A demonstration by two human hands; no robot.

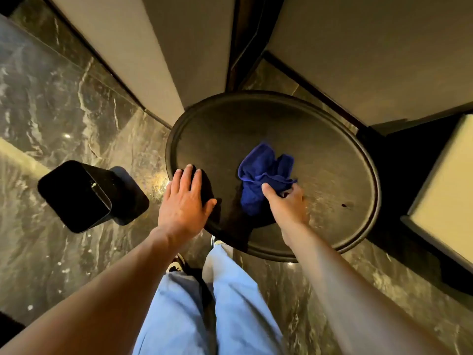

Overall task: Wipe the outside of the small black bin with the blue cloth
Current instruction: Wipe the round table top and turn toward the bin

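Crumpled blue microfibre cloth (263,175) lies on the round dark wooden table (332,139), right of centre. Right hand (288,201) reaches over the table; thumb and fingers closing on the cloth's near edge, pinching it. Fingertips are hidden under the folds. Left hand (185,198) rests flat at the table's left rim, fingers spread, holding nothing. Small black square bin (76,196) stands on the dark marble floor (51,103), left of the table and apart from both hands. Light blue trousers (204,303) below.
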